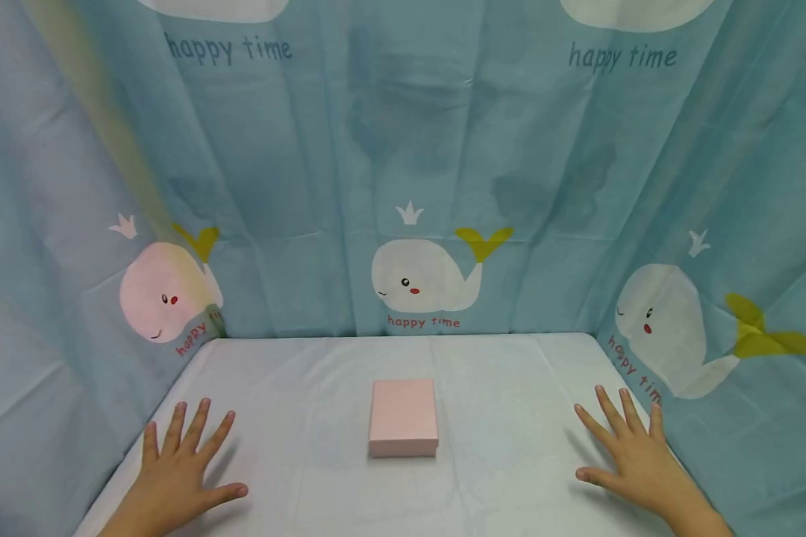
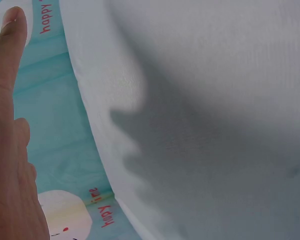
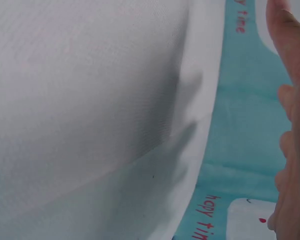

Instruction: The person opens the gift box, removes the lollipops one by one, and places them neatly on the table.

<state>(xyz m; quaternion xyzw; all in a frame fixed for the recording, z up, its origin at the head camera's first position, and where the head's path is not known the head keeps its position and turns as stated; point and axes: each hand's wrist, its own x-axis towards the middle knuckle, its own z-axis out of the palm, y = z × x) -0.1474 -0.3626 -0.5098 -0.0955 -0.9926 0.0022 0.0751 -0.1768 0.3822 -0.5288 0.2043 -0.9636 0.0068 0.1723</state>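
Observation:
A closed pink box (image 1: 404, 418) lies flat on the white-covered table (image 1: 510, 403), near its middle in the head view. To the left of it my left hand (image 1: 177, 473) is held with its fingers straight and spread, touching nothing I can make out but the air over the cloth. On the other side my right hand (image 1: 634, 455) is spread the same way, well apart from the box. Each wrist view shows the edge of its hand, the left hand (image 2: 12, 140) and the right hand (image 3: 292, 135), with a shadow cast on the cloth below.
Light blue curtains (image 1: 410, 149) with printed whales and lettering stand behind the table and along both sides, close to its edges. The white cloth has faint creases and bears the shadows of both hands.

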